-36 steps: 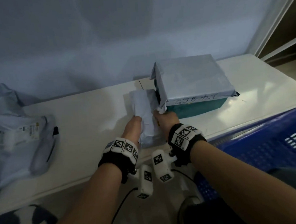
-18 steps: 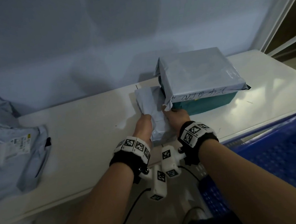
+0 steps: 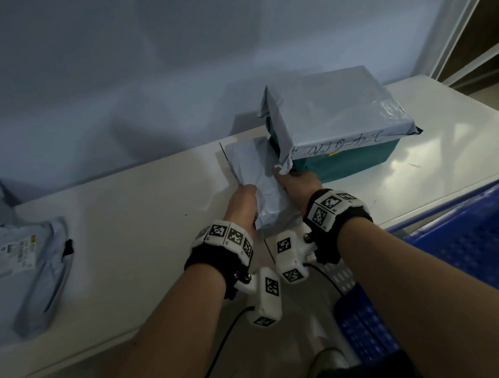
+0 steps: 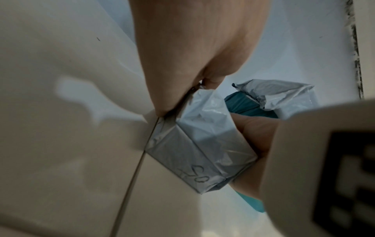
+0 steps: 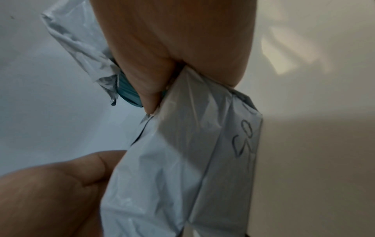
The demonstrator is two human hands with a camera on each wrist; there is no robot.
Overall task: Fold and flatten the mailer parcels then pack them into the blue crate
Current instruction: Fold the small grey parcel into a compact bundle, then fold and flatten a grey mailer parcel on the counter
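Along the pale wall, the white worktop point(image 3: 132, 226) runs from left to right and carries everything in play. At its right near edge stands the blue crate point(image 3: 467, 241), its perforated wall showing below the worktop's level. On the far right part of the worktop sits the biggest parcel, a teal box point(image 3: 355, 159) half covered by a loose grey mailer bag point(image 3: 334, 115) with handwriting along its front edge. At the far left lies a flat grey mailer point(image 3: 20, 264) with a printed label, well apart from the hands. Between the two, just beside the teal box's left end, is the small mailer parcel point(image 3: 259, 182), a grey folded packet with creased plastic and some pen writing on one side, seen close in the left wrist view point(image 4: 201, 144) and the right wrist view point(image 5: 182, 160). The left hand point(image 3: 242, 202) grips its left side, fingers curled down over the edge and pinching the plastic, as the left wrist view point(image 4: 194, 52) shows. The right hand point(image 3: 298, 182) grips the right side, fingers closed on the wrap in the right wrist view point(image 5: 178, 48), right up against the box's corner flap. The parcel seems to rest on the worktop near its front edge, though the blur makes it hard to say whether its near end is lifted. Both wrists wear black bands with white marker blocks point(image 3: 288, 255).
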